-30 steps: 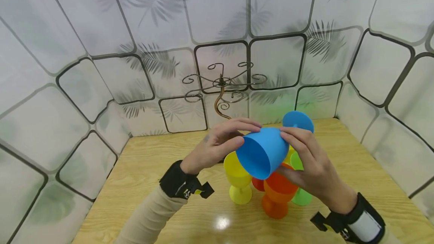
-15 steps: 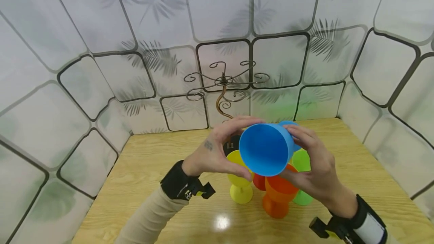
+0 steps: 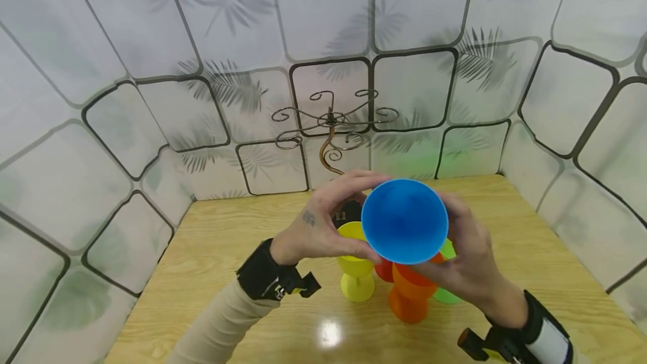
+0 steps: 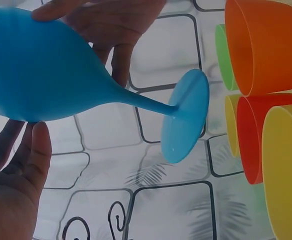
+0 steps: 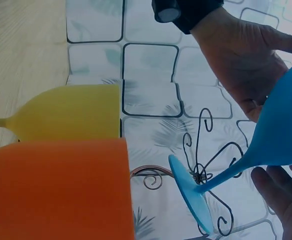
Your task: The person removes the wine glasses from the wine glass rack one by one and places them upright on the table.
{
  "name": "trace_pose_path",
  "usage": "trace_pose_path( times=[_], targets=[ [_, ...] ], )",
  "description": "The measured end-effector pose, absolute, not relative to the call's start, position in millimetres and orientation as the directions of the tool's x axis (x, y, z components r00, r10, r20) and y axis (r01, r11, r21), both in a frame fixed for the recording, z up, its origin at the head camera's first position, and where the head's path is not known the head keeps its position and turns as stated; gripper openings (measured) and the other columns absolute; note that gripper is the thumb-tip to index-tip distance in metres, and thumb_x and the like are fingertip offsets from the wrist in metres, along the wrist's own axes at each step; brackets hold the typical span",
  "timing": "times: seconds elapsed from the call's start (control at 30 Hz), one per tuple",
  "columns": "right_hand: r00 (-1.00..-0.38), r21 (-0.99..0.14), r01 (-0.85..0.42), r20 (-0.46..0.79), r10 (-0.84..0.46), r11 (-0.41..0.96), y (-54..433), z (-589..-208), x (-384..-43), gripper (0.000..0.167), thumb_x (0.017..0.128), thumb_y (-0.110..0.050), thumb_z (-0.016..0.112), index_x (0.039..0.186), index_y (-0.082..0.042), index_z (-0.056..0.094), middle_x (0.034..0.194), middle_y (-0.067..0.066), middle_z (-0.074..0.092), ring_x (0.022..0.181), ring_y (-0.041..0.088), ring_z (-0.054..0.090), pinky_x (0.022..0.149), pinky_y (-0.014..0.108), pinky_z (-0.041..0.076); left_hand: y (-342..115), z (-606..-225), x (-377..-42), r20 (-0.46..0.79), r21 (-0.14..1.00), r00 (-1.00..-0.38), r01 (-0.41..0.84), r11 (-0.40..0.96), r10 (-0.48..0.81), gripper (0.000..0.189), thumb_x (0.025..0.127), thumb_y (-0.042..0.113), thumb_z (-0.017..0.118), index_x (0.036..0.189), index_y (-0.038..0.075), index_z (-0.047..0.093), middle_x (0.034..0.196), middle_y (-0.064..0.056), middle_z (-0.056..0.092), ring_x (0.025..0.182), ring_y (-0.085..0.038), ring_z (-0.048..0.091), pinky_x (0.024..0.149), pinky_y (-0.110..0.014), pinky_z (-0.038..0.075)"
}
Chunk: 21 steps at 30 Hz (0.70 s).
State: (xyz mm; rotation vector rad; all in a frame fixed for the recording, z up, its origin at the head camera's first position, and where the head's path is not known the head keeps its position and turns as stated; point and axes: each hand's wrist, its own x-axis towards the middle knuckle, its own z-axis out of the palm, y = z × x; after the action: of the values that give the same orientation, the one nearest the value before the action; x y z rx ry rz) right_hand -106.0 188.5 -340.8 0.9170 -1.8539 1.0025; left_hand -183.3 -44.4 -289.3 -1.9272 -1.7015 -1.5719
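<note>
A blue plastic goblet (image 3: 404, 221) is held up above the table with its mouth facing the head camera. My left hand (image 3: 323, 223) grips the bowl from the left, fingers above and thumb at the lower rim. On the other side my right hand (image 3: 470, 263) holds the bowl, its thumb underneath. The stem and round foot (image 4: 186, 117) point away, hidden in the head view but plain in both wrist views. Below stand a yellow goblet (image 3: 356, 285), an orange goblet (image 3: 408, 303), a partly covered red goblet (image 3: 384, 271) and a green goblet (image 3: 447, 296).
Behind the hands, a metal stand (image 3: 331, 122) with curled arms rises from a dark base (image 3: 347, 212) on the wooden table (image 3: 242, 240). Patterned walls enclose the table at the back and sides. A second yellow goblet (image 4: 231, 120) shows behind the red one in the left wrist view.
The blue goblet has turned from lying sideways, mouth to the lower left, to mouth facing the head camera. My left thumb has moved down to its lower rim; its foot has dropped from view.
</note>
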Motion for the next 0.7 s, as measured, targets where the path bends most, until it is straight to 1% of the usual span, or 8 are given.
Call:
trace_pose_path(
  times=[0.17,0.23,0.3,0.43,0.5,0.57,0.63,0.7],
  targets=[
    [-0.418,-0.324,-0.866,0.887,-0.196,0.382,185.2,-340.3,-102.7,0.091,0.086,-0.049,0.077,0.131,0.022,0.042,0.140,0.014,0.059,0.133,0.015,0.055,0.106,0.017,0.045,-42.5,-285.2,-179.2,0.742,0.496,-0.180,0.795,-0.349,0.646,0.087,0.087,0.052,0.073,0.135,-0.015,0.047,0.134,-0.032,0.053,0.117,-0.038,0.060,0.089,-0.041,0.060],
    [-0.437,-0.358,-0.871,0.878,-0.195,0.337,184.0,-340.4,-101.6,0.092,0.084,-0.048,0.079,0.132,0.022,0.042,0.141,0.011,0.058,0.131,0.016,0.056,0.104,0.017,0.047,-41.8,-284.1,-177.4,0.746,0.495,-0.191,0.800,-0.339,0.638,0.087,0.088,0.055,0.072,0.136,-0.014,0.047,0.132,-0.031,0.054,0.115,-0.035,0.060,0.085,-0.039,0.061],
    [-0.462,-0.401,-0.873,0.864,-0.202,0.279,182.9,-341.5,-100.6,0.093,0.083,-0.046,0.082,0.133,0.021,0.041,0.141,0.009,0.059,0.129,0.015,0.058,0.103,0.017,0.048,-40.9,-283.9,-175.9,0.751,0.497,-0.199,0.799,-0.339,0.630,0.088,0.088,0.056,0.072,0.136,-0.013,0.047,0.129,-0.030,0.056,0.112,-0.033,0.060,0.084,-0.039,0.061],
    [-0.516,-0.498,-0.856,0.821,-0.243,0.138,181.3,-345.4,-99.4,0.089,0.082,-0.031,0.087,0.137,0.020,0.039,0.140,0.011,0.060,0.125,0.015,0.060,0.102,0.021,0.050,-39.8,-285.7,-174.8,0.755,0.495,-0.197,0.796,-0.348,0.625,0.089,0.088,0.055,0.072,0.138,-0.014,0.047,0.123,-0.029,0.058,0.109,-0.033,0.065,0.087,-0.040,0.062],
    [-0.542,-0.535,-0.838,0.797,-0.267,0.106,180.9,-347.9,-98.6,0.089,0.080,-0.022,0.089,0.140,0.018,0.037,0.141,0.012,0.060,0.124,0.015,0.060,0.101,0.022,0.051,-40.3,-287.3,-174.4,0.748,0.502,-0.197,0.793,-0.346,0.634,0.088,0.089,0.054,0.072,0.138,-0.014,0.047,0.121,-0.029,0.058,0.108,-0.033,0.067,0.089,-0.041,0.061],
    [-0.562,-0.560,-0.823,0.776,-0.288,0.097,180.5,-349.9,-97.8,0.096,0.075,-0.014,0.092,0.145,0.017,0.033,0.140,0.013,0.059,0.124,0.015,0.061,0.100,0.024,0.053,-41.8,-289.5,-173.6,0.732,0.523,-0.207,0.782,-0.340,0.649,0.088,0.089,0.054,0.072,0.139,-0.014,0.047,0.120,-0.028,0.058,0.107,-0.032,0.067,0.091,-0.041,0.061],
    [-0.579,-0.576,-0.810,0.755,-0.309,0.109,180.1,-351.5,-96.3,0.106,0.071,-0.008,0.093,0.149,0.015,0.026,0.139,0.013,0.059,0.122,0.015,0.062,0.098,0.024,0.054,-44.2,-292.3,-172.6,0.708,0.553,-0.223,0.764,-0.331,0.670,0.089,0.089,0.054,0.072,0.140,-0.014,0.046,0.121,-0.028,0.056,0.108,-0.032,0.067,0.093,-0.042,0.060],
    [-0.587,-0.585,-0.802,0.737,-0.335,0.119,179.0,-353.1,-95.2,0.113,0.069,-0.006,0.094,0.153,0.014,0.020,0.138,0.014,0.059,0.121,0.015,0.062,0.096,0.025,0.056,-46.8,-295.6,-172.0,0.682,0.584,-0.238,0.746,-0.319,0.692,0.091,0.089,0.055,0.072,0.142,-0.013,0.045,0.121,-0.026,0.054,0.109,-0.031,0.066,0.095,-0.043,0.059]
  ],
)
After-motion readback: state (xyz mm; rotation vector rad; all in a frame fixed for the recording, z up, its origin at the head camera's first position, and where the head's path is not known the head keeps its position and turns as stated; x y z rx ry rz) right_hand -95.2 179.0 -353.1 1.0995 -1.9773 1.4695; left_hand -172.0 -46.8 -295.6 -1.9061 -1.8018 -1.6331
